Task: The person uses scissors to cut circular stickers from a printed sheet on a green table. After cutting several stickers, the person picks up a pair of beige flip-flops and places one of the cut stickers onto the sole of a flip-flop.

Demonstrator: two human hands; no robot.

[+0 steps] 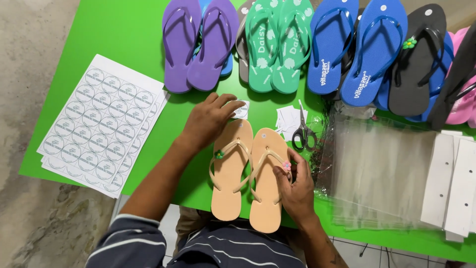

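Head view over the green worktop (124, 39). I see a pair of peach flip-flops (248, 173) lying side by side at the centre, toes toward 12 o'clock, heels overhanging the near edge. My left hand (210, 119) rests at 11 o'clock of the pair, fingers curled narrow onto a small white square sticker (242, 109) just past the left sandal's toe; I cannot tell whether it is pinched or only pressed. My right hand (297, 186) lies at 4 o'clock of the pair, fingertips closed on the outer strap of the right sandal beside a small pink flower charm (286, 165); a green flower charm (218, 154) sits on the left sandal's outer strap. At 1 o'clock of the pair lie cut white squares (287, 118) and black-handled scissors (303, 133), shut. At 9 o'clock, a stack of sheets printed with round labels (99, 124). At 3 o'clock, clear plastic bags (382, 168) and white card hangers (451, 183). Along 12 o'clock runs a row of flip-flops: purple (198, 44), teal (275, 47), blue (354, 49), black (421, 59), pink (463, 99).
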